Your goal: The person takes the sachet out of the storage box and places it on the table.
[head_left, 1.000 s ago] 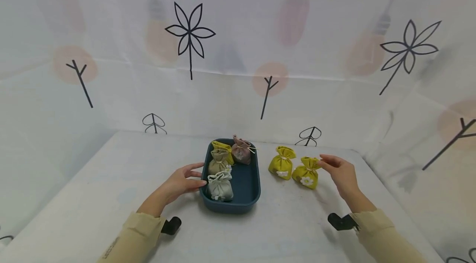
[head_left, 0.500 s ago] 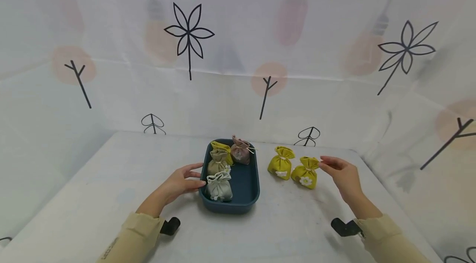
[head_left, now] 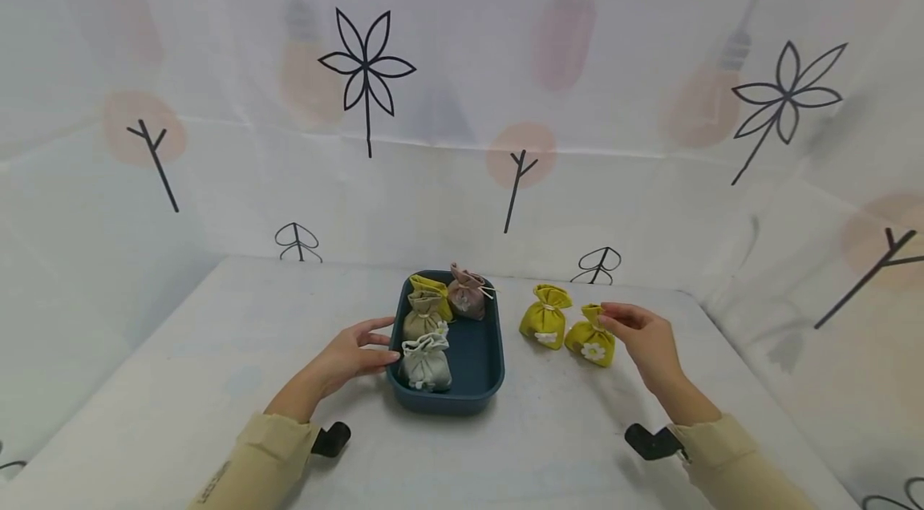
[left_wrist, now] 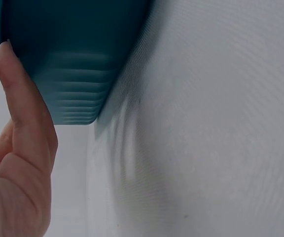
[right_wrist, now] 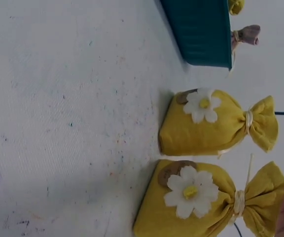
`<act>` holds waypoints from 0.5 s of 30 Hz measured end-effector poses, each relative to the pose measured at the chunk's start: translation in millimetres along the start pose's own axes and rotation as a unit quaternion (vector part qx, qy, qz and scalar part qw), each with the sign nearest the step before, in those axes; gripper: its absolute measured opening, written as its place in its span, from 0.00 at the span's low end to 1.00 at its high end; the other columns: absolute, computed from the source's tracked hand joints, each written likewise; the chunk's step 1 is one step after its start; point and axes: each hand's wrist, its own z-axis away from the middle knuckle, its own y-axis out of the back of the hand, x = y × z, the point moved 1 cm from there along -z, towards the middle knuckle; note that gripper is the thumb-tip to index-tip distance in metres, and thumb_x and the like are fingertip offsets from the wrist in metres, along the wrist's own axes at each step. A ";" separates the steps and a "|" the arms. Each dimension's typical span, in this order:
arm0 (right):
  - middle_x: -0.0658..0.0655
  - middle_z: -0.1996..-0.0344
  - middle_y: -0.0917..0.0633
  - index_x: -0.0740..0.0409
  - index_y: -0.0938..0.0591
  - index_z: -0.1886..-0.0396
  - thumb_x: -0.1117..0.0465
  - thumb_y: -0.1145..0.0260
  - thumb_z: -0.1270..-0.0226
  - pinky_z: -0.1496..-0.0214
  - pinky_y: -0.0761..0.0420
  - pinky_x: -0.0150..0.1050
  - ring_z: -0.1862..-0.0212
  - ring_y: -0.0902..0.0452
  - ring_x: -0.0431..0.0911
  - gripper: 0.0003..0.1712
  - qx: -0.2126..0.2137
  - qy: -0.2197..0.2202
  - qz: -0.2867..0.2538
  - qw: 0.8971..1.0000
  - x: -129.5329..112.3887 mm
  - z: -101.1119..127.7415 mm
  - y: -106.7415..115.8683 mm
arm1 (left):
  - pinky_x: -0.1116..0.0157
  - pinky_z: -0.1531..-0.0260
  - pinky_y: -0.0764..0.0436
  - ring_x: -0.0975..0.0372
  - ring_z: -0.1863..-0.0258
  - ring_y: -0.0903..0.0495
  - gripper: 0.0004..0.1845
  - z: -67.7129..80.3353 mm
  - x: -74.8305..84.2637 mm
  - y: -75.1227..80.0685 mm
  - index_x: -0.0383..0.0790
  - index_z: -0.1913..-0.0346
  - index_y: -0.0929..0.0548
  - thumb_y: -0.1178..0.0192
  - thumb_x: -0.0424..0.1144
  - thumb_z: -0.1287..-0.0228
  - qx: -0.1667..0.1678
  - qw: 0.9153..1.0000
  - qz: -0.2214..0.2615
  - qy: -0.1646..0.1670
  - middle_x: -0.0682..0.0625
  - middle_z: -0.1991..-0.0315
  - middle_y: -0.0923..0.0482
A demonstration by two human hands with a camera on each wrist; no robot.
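Reaching toward the right edge of the surface [head_left: 216, 350], your right hand [head_left: 645, 340] hangs with its fingers loosely bent at the gathered top of the nearer yellow pouch [head_left: 593, 337]; whether they have closed on the tied neck I cannot tell. That pouch sits just beside a second yellow pouch [head_left: 546, 316], both to the right of the blue tray [head_left: 480, 382]. It looks light and soft, a stuffed cloth bag that will sag, so the tied neck under the frill seems the surest place to pinch. Your left hand [head_left: 351, 351] rests with straight fingers against the tray's left wall. Inside the tray stand a grey pouch [head_left: 426, 362], a tan pouch [head_left: 423, 313], another yellow one and a pink pouch [head_left: 467, 295], filling its left side and far end.
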 end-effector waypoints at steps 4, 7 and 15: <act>0.49 0.55 0.19 0.48 0.19 0.54 0.38 0.30 0.53 0.61 0.23 0.26 0.55 0.23 0.45 0.29 -0.012 -0.002 -0.026 1.000 -9.9 7.0 -8.1 | 0.61 0.60 0.19 0.58 0.62 0.21 0.39 -0.3 0.0 -0.3 0.45 0.33 0.33 0.29 0.35 0.51 0.001 1.000 0.001 0.001 0.41 0.48 0.27; 0.52 0.54 0.19 0.52 0.19 0.52 0.41 0.30 0.49 0.61 0.22 0.26 0.55 0.23 0.44 0.29 -0.034 -0.008 -0.038 0.999 -35.4 21.8 -11.6 | 0.61 0.60 0.19 0.58 0.62 0.21 0.39 -0.4 -0.3 -0.3 0.45 0.33 0.33 0.29 0.36 0.51 0.003 1.000 -0.001 0.002 0.41 0.48 0.27; 0.61 0.51 0.20 0.67 0.23 0.46 0.50 0.31 0.43 0.52 0.22 0.35 0.60 0.23 0.35 0.31 -0.084 -0.030 -0.037 0.995 -122.8 73.1 -15.3 | 0.62 0.60 0.20 0.57 0.61 0.21 0.39 2.0 1.1 -0.7 0.43 0.33 0.35 0.30 0.35 0.49 -0.006 1.000 -0.004 -0.001 0.39 0.47 0.29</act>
